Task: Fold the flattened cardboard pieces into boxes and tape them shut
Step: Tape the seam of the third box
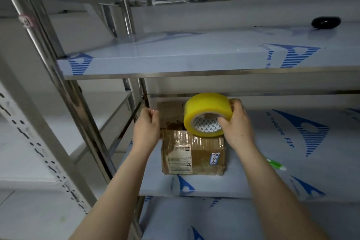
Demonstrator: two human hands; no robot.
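Steel shelving wrapped in white film with blue print fills the view, and a small cardboard box (194, 154) sits on the middle shelf (253, 181), close to the rack's upright post. The box is already folded up. Old clear tape shines across its near face, which carries a white shipping label (180, 159) and a small blue handwritten note (215, 159).

Both hands are at the box and apart, one on each side. The left hand (147, 128) lies against the box's left top edge with its fingers curled, apparently steadying it. Whether it also pinches a tape end cannot be made out. The right hand (236, 124) is clamped on a yellow tape roll (204, 107), thumb at the core and fingers over the outer rim. The roll stands on edge above the right part of the box top, touching it or just over it.

To the right of the box a green and white pen (276, 164) lies on the shelf. Well above the box and to its right, a dark round object (325, 22) rests on the upper shelf (175, 58).

This looks like the taping step, with the top seam not yet closed. The next move likely calls for fixing the free end of the tape near one edge. The roll would then be drawn straight across the seam while the left hand keeps the box from sliding on the slick film.
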